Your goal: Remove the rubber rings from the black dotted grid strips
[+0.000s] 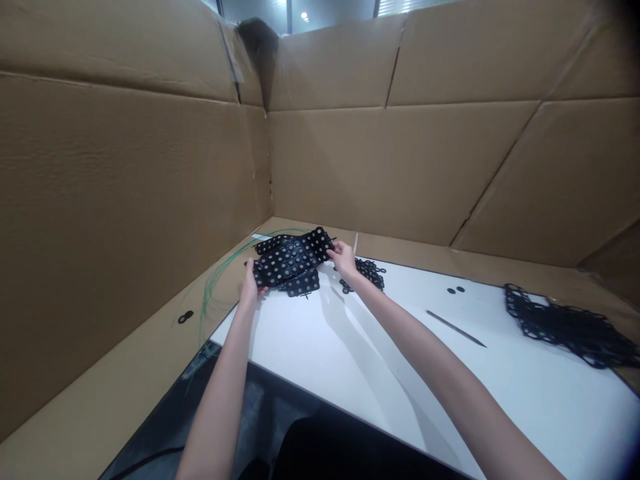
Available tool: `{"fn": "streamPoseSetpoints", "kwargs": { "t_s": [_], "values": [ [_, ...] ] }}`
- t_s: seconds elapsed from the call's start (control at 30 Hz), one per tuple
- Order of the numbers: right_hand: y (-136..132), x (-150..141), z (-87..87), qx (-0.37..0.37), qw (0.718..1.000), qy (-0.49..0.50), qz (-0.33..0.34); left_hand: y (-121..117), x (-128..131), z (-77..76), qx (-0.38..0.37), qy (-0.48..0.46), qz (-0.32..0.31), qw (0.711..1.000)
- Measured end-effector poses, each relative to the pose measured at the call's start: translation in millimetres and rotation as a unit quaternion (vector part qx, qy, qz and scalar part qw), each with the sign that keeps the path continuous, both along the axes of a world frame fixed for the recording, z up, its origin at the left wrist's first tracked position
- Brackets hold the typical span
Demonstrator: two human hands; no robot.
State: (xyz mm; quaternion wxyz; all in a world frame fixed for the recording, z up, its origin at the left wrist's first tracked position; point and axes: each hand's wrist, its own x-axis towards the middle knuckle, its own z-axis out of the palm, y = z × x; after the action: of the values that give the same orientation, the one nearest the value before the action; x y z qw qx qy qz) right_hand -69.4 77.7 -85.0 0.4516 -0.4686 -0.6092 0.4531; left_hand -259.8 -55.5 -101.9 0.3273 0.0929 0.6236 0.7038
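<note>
Pinching it at both ends now! Left hand [251,290] has the near edge of a dotted black sheet [287,261], right hand [344,260] has the far corner, fingers closed on the material, though just which fingers are doing the work is hard to tell from here. The sheet's long way runs between the two hands, slanting off to the right, so the right hand sits farther out and the left closer in, with a flap hanging below the middle. All that's over the end of a white board [400,373], beside a bundle of green wires [225,283]. Just past the right hand, a heap of black rings [367,273]; farther right, a thin metal rod [455,328] and a tangled black mesh [565,327], all inside cardboard walls [125,200].
</note>
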Motion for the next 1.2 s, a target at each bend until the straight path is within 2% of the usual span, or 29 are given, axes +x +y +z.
{"fn": "streamPoseSetpoints", "kwargs": {
  "t_s": [0.1,0.17,0.3,0.4,0.47,0.67,0.87,0.97,1.2],
  "values": [
    [-0.5,6.6,8.2,0.028,0.999,0.028,0.013,-4.9,-0.3,2.2,-0.006,-0.015,0.007,1.0],
    [-2.3,13.6,16.2,0.049,0.997,0.048,0.021,-11.9,3.5,8.5,0.017,-0.025,-0.004,1.0],
    [-8.0,41.8,34.7,0.102,0.991,0.088,0.011,-32.3,22.2,29.1,0.088,-0.046,-0.068,0.993],
    [-13.9,75.6,45.9,0.145,0.983,0.114,-0.012,-44.8,45.7,43.9,0.169,-0.111,-0.174,0.964],
    [-19.0,100.9,51.3,0.181,0.971,0.149,-0.039,-48.5,64.8,51.0,0.183,-0.142,-0.219,0.948],
    [-37.5,168.8,65.3,0.209,0.953,0.195,-0.103,-43.9,127.2,61.9,0.18,-0.172,-0.275,0.929],
    [-42.4,212.3,73.0,0.257,0.928,0.239,-0.123,-42.8,179.8,66.5,0.193,-0.14,-0.292,0.926],
    [-39.8,224.8,74.3,0.246,0.926,0.263,-0.111,-43.2,198.0,65.7,0.186,-0.109,-0.318,0.923],
    [-26.3,230.5,75.2,0.137,0.943,0.296,-0.068,-40.9,216.0,57.2,0.191,-0.097,-0.375,0.902]
  ]
}}
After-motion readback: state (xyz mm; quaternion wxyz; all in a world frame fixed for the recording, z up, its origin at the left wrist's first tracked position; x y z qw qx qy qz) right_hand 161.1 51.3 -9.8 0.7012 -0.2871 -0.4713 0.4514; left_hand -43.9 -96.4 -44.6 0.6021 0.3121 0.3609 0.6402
